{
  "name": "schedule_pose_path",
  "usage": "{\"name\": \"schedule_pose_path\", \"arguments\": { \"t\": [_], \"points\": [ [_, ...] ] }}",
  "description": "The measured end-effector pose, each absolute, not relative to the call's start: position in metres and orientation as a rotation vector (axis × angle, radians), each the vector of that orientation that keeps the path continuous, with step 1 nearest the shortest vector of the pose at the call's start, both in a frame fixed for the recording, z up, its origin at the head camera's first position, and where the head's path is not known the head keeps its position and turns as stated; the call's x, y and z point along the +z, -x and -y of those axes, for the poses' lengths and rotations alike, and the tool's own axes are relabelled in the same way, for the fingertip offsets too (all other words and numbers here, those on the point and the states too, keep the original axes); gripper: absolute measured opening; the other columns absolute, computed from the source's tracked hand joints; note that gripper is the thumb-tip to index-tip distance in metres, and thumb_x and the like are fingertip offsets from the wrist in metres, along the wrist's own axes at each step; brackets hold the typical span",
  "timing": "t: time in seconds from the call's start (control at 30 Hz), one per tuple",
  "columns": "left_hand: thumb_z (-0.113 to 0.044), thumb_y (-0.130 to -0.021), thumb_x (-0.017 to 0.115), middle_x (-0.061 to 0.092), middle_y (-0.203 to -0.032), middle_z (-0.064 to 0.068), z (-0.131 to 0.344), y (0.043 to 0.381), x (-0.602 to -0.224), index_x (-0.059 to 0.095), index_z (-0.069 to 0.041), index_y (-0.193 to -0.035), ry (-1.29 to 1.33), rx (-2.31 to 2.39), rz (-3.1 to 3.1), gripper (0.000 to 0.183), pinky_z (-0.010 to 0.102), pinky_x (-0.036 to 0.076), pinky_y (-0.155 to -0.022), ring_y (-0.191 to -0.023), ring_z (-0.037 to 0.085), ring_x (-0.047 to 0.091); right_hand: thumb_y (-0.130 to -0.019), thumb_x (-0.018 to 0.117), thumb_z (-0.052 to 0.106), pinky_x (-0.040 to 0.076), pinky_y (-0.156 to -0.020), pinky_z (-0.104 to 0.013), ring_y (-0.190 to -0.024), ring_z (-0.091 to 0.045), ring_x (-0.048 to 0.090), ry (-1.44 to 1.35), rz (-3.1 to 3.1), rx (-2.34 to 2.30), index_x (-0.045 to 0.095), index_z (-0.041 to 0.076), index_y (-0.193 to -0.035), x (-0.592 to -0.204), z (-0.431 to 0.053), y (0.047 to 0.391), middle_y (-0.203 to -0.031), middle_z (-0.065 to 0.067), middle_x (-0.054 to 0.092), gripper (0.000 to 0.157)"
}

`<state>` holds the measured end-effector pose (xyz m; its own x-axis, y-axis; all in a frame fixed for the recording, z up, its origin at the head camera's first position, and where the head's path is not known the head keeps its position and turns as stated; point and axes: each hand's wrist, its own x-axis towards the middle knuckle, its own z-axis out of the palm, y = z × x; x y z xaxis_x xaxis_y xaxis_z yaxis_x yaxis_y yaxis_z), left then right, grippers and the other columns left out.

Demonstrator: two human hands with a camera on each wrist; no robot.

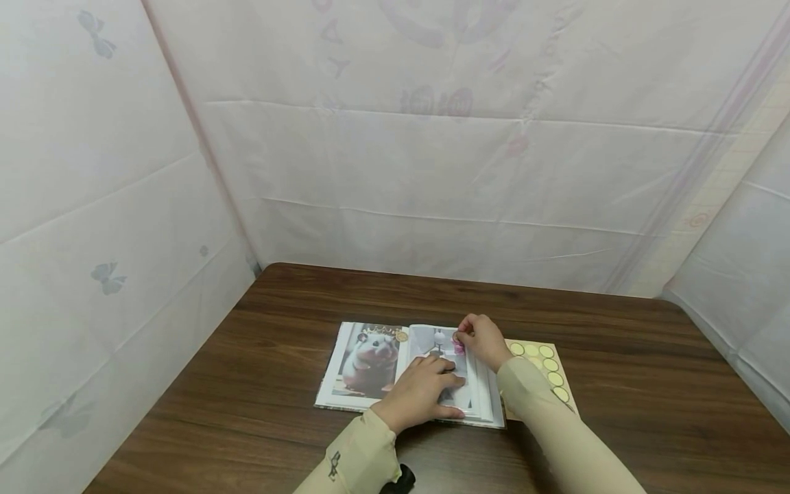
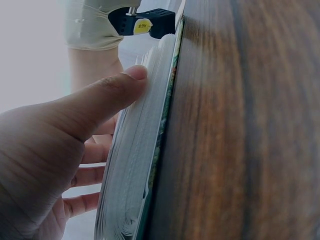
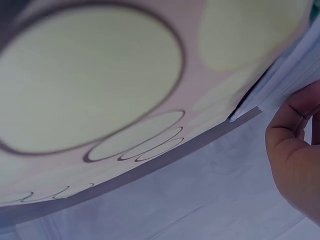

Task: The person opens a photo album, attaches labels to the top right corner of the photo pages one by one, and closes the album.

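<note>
An open photo album (image 1: 497, 416) lies on the table, its clear-sleeved pages holding a white animal photo (image 1: 372, 363) on the left and a greyish photo (image 1: 423, 337) on the right. My left hand (image 1: 420, 392) presses the right page with spread fingers. Its thumb (image 2: 117, 92) rests at the stacked page edges in the left wrist view. At the right page's upper outer corner, my right hand (image 1: 484, 341) pinches a small round sticker (image 1: 456, 337), mostly hidden by the fingertips. Another round sticker (image 1: 402, 336) sits at the left photo's upper right corner.
A sticker sheet (image 1: 561, 360) with several yellow circles lies right of the album, partly under my right sleeve. Brown wooden table (image 1: 247, 384) surrounds both. Pale printed cloth (image 1: 395, 165) hangs behind and at the sides. A black wrist device (image 1: 401, 479) shows at my left cuff.
</note>
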<state>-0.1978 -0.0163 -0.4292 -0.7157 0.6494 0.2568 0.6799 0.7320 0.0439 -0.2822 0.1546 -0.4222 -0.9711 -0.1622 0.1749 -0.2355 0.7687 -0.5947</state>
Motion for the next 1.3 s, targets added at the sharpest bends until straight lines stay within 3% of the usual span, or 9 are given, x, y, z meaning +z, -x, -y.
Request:
{"name": "schedule_pose_path", "arguments": {
  "t": [0.53,0.77,1.1,1.3],
  "points": [
    [-0.056,-0.077,0.069,0.061,-0.127,-0.004,0.0153,0.1992,-0.4289,0.068,-0.028,-0.119,1.054,-0.195,2.707,0.051,0.032,0.043,-0.101,-0.118,0.014,0.054,-0.087,0.068,0.01,0.047,-0.076,-0.035,-0.083,-0.02,0.055,-0.279,2.848,0.977,0.061,0.003,-0.094,-0.426,-0.1551,0.2858,-0.092,-0.011,0.058,0.013],
    [-0.056,-0.077,0.07,0.062,-0.126,-0.003,0.0154,0.1991,-0.4297,0.068,-0.028,-0.119,1.056,-0.207,2.703,0.05,0.033,0.044,-0.101,-0.119,0.015,0.054,-0.089,0.061,0.001,0.049,-0.078,-0.04,-0.083,-0.023,0.057,-0.343,2.805,0.933,0.061,0.001,-0.093,-0.4283,-0.1576,0.2865,-0.089,-0.012,0.059,0.004],
    [-0.055,-0.077,0.07,0.062,-0.126,-0.003,0.0158,0.199,-0.4316,0.068,-0.028,-0.119,1.064,-0.209,2.697,0.05,0.033,0.044,-0.1,-0.118,0.016,0.055,-0.09,0.058,-0.001,0.048,-0.074,-0.037,-0.08,-0.022,0.055,-0.304,2.826,0.968,0.06,0.0,-0.093,-0.4264,-0.1565,0.2849,-0.088,-0.012,0.058,0.005],
    [-0.056,-0.077,0.07,0.062,-0.126,-0.003,0.0183,0.1996,-0.4347,0.068,-0.029,-0.119,1.064,-0.209,2.699,0.051,0.033,0.044,-0.1,-0.119,0.016,0.055,-0.091,0.057,0.002,0.048,-0.079,-0.04,-0.084,-0.024,0.055,-0.283,2.855,1.019,0.062,0.001,-0.097,-0.4247,-0.1562,0.283,-0.092,-0.013,0.059,0.008]
  ]
}}
